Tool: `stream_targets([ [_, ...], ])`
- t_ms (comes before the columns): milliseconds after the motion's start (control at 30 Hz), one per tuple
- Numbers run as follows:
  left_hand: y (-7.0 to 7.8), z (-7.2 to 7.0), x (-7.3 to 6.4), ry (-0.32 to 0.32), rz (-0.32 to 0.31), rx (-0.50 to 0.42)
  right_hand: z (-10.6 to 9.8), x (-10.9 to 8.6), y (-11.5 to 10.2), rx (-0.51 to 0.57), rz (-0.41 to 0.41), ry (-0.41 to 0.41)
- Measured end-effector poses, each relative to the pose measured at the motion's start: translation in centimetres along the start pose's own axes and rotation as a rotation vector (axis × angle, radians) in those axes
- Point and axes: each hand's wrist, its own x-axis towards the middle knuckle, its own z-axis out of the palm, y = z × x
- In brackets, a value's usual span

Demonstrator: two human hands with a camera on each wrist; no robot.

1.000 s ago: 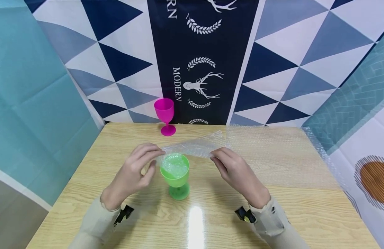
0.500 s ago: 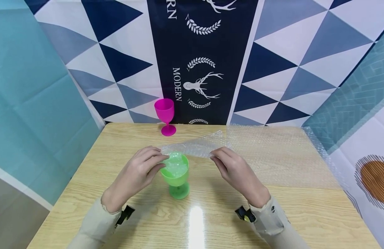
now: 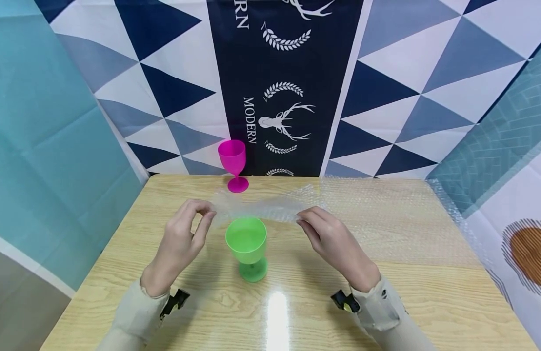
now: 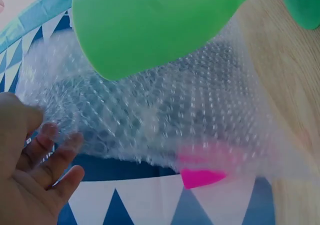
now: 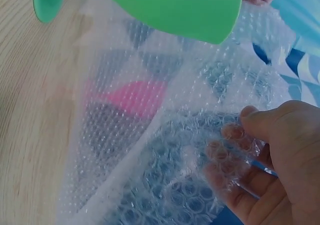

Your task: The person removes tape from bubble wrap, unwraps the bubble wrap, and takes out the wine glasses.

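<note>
A green plastic goblet [image 3: 246,243] stands upright on the table between my hands, its bowl showing bare green inside. Behind it rises a raised sheet of bubble wrap [image 3: 270,208]. The left hand [image 3: 180,241] pinches the left end of this sheet between thumb and fingers, left of the goblet's rim. On the other side the right hand [image 3: 338,246] pinches the sheet's near edge. Seen from the right wrist, the thumb lies on the bubble wrap [image 5: 185,150] and the other fingers show through it from behind.
A magenta goblet [image 3: 232,158] stands at the table's back edge, partly behind the wrap in both wrist views. More bubble wrap [image 3: 397,222] lies flat over the right side of the wooden table [image 3: 305,312]. Patterned cloth [image 3: 173,63] hangs behind.
The left hand first moved over the goblet's rim, then back left with the wrap's end. The wrap that sagged into the bowl is now lifted out behind it. The right hand stayed put.
</note>
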Motion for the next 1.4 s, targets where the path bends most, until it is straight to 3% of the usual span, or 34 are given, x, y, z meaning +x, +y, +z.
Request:
stream_targets([
  [100,-0.2,0.2,0.0,0.057,-0.004,0.002,0.0,0.0,0.0,-0.004,0.006,-0.001],
  [200,-0.3,0.3,0.1,0.073,-0.001,-0.003,0.0,0.0,-0.1,-0.003,-0.001,0.006],
  [400,0.1,0.7,0.3,-0.001,0.011,-0.07,0.2,0.3,-0.3,-0.017,-0.018,-0.004],
  [567,0.7,1.0,0.5,-0.039,0.09,-0.127,0.6,0.4,-0.4,-0.03,-0.033,0.019],
  [733,0.8,0.8,0.5,-0.054,0.162,-0.112,0.5,0.3,-0.4,-0.024,-0.013,0.002],
  [900,0.5,0.5,0.3,-0.056,0.13,-0.077,0.8,-0.3,-0.2,-0.037,0.024,-0.035],
  [1100,0.1,0.2,0.2,-0.004,0.109,-0.035,1.0,-1.5,-0.1,-0.108,0.093,-0.101],
  [1400,-0.8,-0.4,0.3,0.111,0.072,0.009,0.6,-2.9,0.5,-0.143,0.119,-0.134],
])
